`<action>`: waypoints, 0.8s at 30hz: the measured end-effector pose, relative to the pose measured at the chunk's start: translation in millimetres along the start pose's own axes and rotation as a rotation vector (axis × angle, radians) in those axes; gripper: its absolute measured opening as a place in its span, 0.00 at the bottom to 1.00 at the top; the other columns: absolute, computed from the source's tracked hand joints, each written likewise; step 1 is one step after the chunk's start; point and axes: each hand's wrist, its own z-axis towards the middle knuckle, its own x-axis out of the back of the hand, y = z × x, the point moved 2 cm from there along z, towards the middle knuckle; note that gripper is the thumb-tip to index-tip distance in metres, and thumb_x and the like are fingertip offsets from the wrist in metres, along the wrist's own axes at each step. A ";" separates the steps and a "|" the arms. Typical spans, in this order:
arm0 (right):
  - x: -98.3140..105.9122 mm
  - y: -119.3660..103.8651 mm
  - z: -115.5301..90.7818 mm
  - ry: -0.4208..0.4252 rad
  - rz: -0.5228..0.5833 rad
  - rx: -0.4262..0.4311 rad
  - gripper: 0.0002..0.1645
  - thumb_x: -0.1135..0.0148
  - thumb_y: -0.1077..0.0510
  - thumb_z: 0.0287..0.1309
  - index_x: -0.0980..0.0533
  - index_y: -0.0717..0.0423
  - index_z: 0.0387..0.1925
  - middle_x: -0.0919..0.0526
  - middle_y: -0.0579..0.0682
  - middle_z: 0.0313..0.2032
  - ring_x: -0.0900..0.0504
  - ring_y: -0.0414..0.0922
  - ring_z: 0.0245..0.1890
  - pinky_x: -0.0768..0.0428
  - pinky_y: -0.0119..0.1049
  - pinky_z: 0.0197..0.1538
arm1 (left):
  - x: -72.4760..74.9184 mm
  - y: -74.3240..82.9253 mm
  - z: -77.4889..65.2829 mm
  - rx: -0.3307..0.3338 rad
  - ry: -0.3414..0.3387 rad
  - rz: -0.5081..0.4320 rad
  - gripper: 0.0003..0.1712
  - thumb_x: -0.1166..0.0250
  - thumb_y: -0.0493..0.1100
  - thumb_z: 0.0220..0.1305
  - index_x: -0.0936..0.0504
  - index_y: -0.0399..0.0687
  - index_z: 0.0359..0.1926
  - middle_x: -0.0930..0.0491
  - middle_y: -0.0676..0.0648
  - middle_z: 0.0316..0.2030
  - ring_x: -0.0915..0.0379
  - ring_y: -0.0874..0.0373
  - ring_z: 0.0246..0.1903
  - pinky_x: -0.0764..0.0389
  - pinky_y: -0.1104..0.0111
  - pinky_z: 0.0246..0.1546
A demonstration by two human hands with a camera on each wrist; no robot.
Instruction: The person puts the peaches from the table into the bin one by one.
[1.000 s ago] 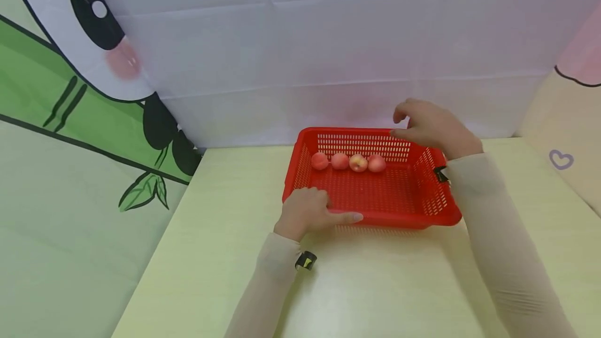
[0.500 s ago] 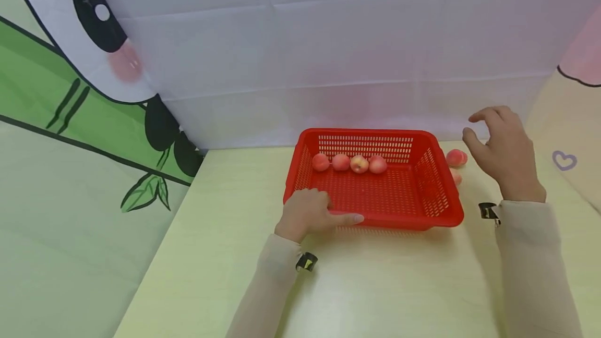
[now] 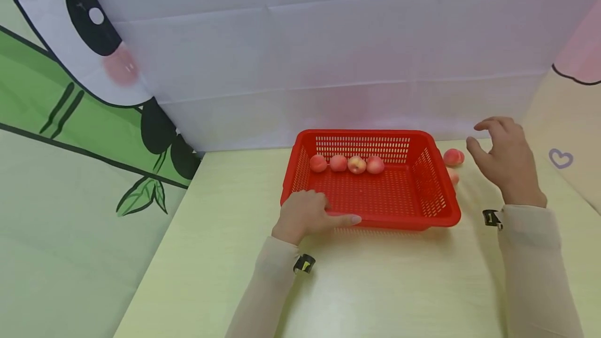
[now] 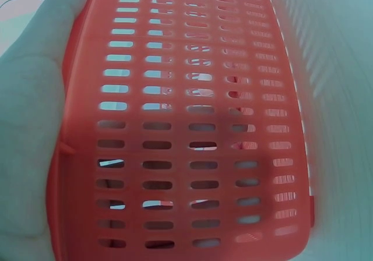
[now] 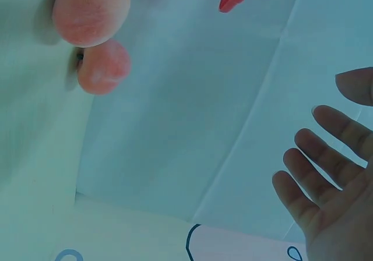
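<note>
A red plastic basket with slotted walls stands on the table. My left hand grips its front rim near the left corner, thumb lying along the rim; the left wrist view shows that hand against the slotted wall. Several peaches sit in a row inside, toward the back left, one of them a yellower peach. Outside the right wall lie a peach and another peach partly hidden by the basket. My right hand hovers to their right, fingers spread and holding nothing.
The pale table reaches a white cloth backdrop close behind the basket. Cartoon prints cover the backdrop, with a green stalk at left and a purple heart at right. Each wrist wears a dark band.
My right hand has swung from above the basket's back right corner out to the right, uncovering the peaches beside the basket. My left hand stays on the rim.
</note>
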 end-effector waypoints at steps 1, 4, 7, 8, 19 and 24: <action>-1.2 1.7 0.0 -0.014 -0.002 -0.004 0.18 0.42 0.60 0.73 0.24 0.71 0.55 0.28 0.72 0.63 0.32 0.72 0.64 0.32 0.72 0.60 | -0.4 -0.1 0.3 0.000 -0.001 -0.001 0.46 0.41 0.89 0.54 0.39 0.56 0.15 0.49 0.58 0.12 0.53 0.63 0.17 0.47 0.67 0.20; -4.7 6.7 0.0 -0.065 -0.010 -0.021 0.19 0.42 0.59 0.73 0.25 0.71 0.55 0.29 0.73 0.63 0.33 0.72 0.64 0.32 0.73 0.60 | -0.9 0.1 0.8 0.000 -0.007 0.002 0.46 0.41 0.89 0.54 0.39 0.55 0.15 0.49 0.58 0.12 0.52 0.63 0.17 0.46 0.67 0.20; -8.2 10.6 0.2 -0.113 -0.009 -0.029 0.19 0.42 0.59 0.74 0.26 0.71 0.56 0.29 0.73 0.63 0.33 0.72 0.65 0.32 0.74 0.62 | -0.6 0.2 1.0 0.002 -0.010 -0.001 0.46 0.41 0.89 0.54 0.38 0.55 0.14 0.48 0.57 0.12 0.51 0.63 0.16 0.45 0.67 0.20; -9.6 11.7 0.1 -0.130 -0.009 -0.033 0.20 0.42 0.58 0.74 0.26 0.71 0.57 0.29 0.73 0.63 0.33 0.72 0.65 0.32 0.74 0.63 | -0.5 0.3 0.9 0.003 -0.010 -0.001 0.46 0.41 0.89 0.54 0.38 0.55 0.14 0.48 0.57 0.12 0.51 0.63 0.16 0.45 0.67 0.20; -32.9 27.2 0.7 -0.352 0.048 -0.016 0.26 0.36 0.69 0.65 0.31 0.74 0.62 0.34 0.75 0.65 0.36 0.73 0.66 0.33 0.77 0.63 | 0.7 1.0 1.0 0.003 -0.011 0.003 0.46 0.41 0.89 0.53 0.39 0.55 0.14 0.49 0.58 0.11 0.52 0.63 0.16 0.45 0.67 0.20; -41.6 31.0 -0.7 -0.467 0.060 -0.042 0.32 0.33 0.72 0.59 0.32 0.74 0.64 0.35 0.75 0.66 0.36 0.74 0.66 0.32 0.78 0.62 | 0.1 0.4 1.5 0.007 -0.014 0.010 0.46 0.41 0.89 0.53 0.38 0.55 0.14 0.48 0.57 0.11 0.51 0.63 0.16 0.44 0.67 0.20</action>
